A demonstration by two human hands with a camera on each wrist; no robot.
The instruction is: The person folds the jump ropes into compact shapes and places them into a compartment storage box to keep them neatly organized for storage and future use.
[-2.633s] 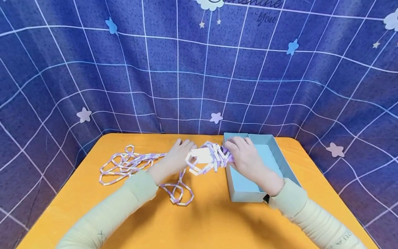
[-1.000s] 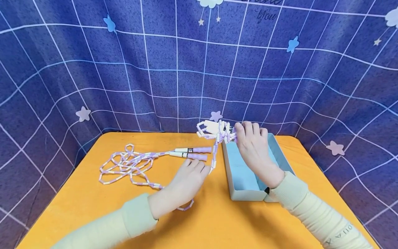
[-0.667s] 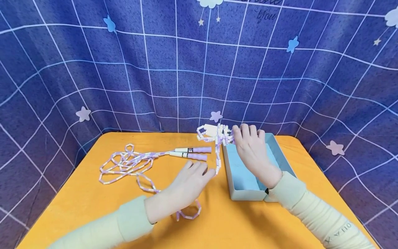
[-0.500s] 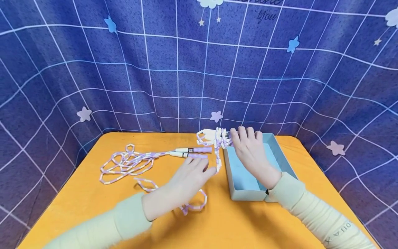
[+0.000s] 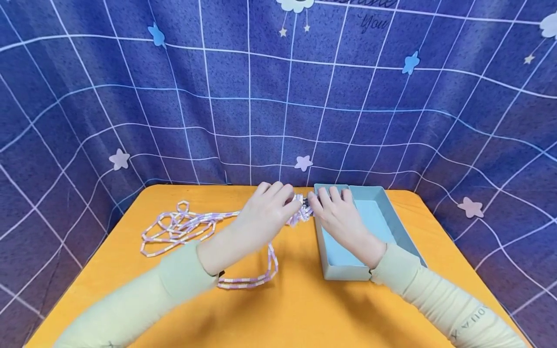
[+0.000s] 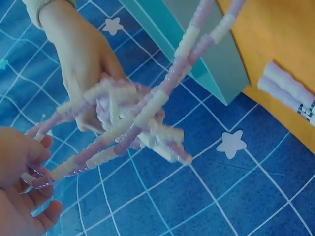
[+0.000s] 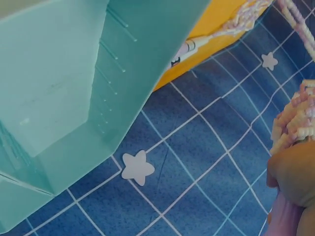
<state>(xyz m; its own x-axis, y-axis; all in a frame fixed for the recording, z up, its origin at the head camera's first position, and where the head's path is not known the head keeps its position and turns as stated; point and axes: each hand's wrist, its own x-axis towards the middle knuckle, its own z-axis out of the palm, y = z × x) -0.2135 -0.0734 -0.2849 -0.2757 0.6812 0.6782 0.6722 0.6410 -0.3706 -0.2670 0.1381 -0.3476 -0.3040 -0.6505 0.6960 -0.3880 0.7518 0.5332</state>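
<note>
My right hand grips the handles of a purple-and-white beaded jump rope in front of the blue box. Its rope is wound round the handles in a bundle, seen beyond the crossing strands in the left wrist view. My left hand is close beside the bundle and holds a doubled strand between thumb and fingers. The loose length of this rope hangs below my left hand as a double loop. A purple handle shows under my right hand in the right wrist view.
A second beaded jump rope lies coiled on the orange table at the left; its purple handles are hidden by my left hand in the head view. A light-blue divided box stands at the right, under my right hand. Behind hangs a blue grid-patterned curtain.
My left hand went down to the loose rope and came back up beside the bundle with a doubled strand. My right hand rose, then lowered slightly, still holding the handles.
</note>
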